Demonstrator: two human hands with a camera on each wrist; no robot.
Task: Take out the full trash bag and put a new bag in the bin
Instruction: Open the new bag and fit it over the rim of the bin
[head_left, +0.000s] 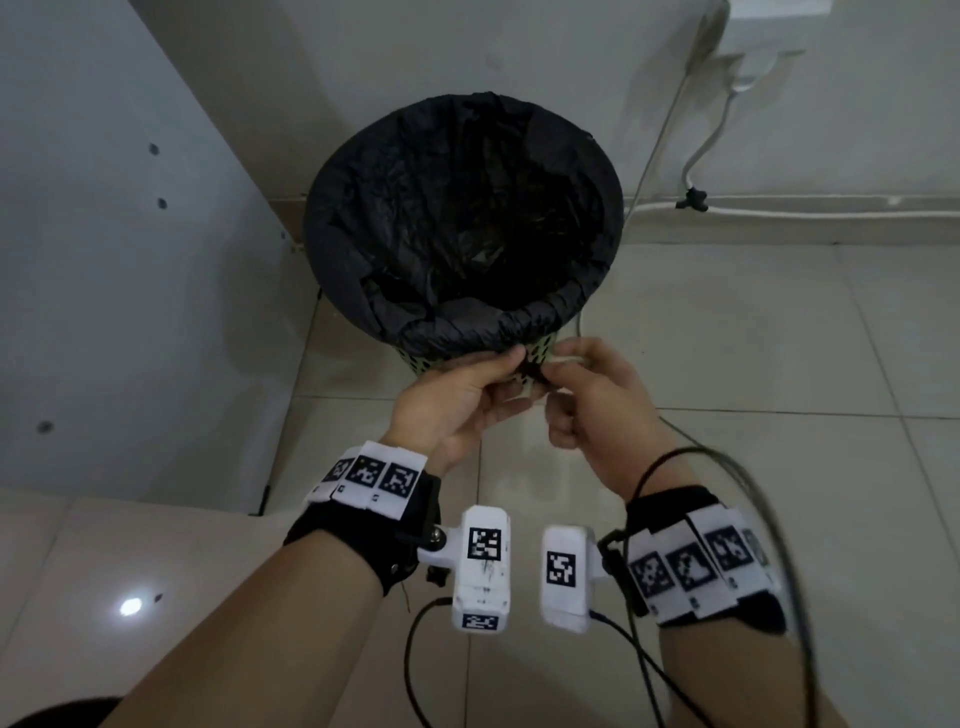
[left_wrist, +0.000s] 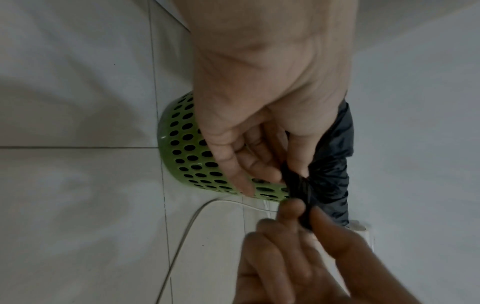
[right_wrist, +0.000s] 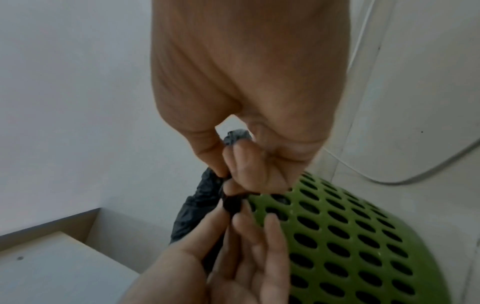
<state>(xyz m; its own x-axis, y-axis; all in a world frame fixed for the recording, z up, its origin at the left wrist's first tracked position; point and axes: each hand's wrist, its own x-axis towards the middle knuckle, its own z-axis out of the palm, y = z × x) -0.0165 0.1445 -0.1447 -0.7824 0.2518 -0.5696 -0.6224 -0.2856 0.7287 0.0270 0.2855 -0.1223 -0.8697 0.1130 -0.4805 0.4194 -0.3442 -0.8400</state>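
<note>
A black trash bag (head_left: 462, 218) lines a green perforated bin (head_left: 537, 351) that stands on the tiled floor by the wall. The bag's edge is folded over the rim, and its slack is gathered into a small bunch (left_wrist: 298, 185) on the near side. My left hand (head_left: 467, 395) pinches this bunch between thumb and fingers. My right hand (head_left: 582, 384) pinches the same bunch from the right with its fingertips (right_wrist: 233, 185). The bin's green wall (right_wrist: 337, 236) shows below both hands. The inside of the bag looks dark; I cannot tell what it holds.
A white cabinet panel (head_left: 104, 260) stands close on the left of the bin. White cables (head_left: 701, 150) and a wall socket (head_left: 753, 57) run along the wall behind and to the right. A thin cable (left_wrist: 187, 226) lies on the floor near the bin's base.
</note>
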